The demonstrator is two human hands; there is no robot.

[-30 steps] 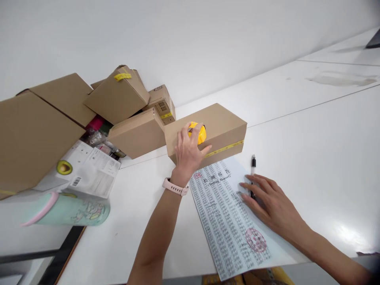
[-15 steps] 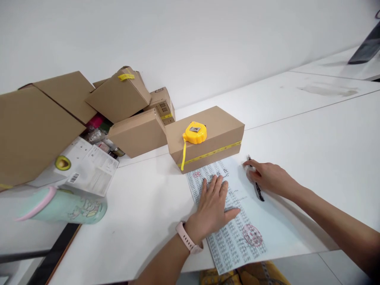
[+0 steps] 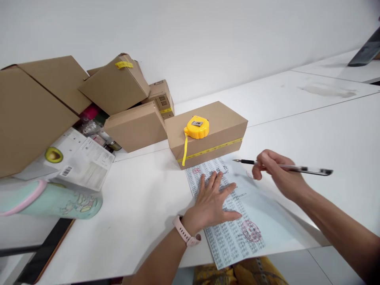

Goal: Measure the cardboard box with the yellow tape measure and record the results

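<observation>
My left hand [image 3: 212, 202] lies with fingers spread on a printed sheet of paper [image 3: 234, 241] that bears red stamps. A pink watch strap circles that wrist. Raised above the sheet's right part, my right hand [image 3: 282, 176] is closed round a pen [image 3: 305, 170], black and clear, its tip toward the left. Just beyond the paper's far edge sits a closed cardboard box [image 3: 219, 114] with yellow tape along its side. On top of the box rests a yellow tape measure [image 3: 197, 127], its strap hanging down the front.
Several cardboard boxes [image 3: 115, 87] are piled at the back left. Before them are a white package with an avocado picture [image 3: 89, 158] and a mint-green bottle [image 3: 68, 202] with a pink rim, lying on its side. A white wall [image 3: 237, 43] closes off the back.
My right hand has lifted the pen and turned it, so the tip now points left instead of the pen hanging steeply. My left hand's fingers have spread a little wider on the sheet.
</observation>
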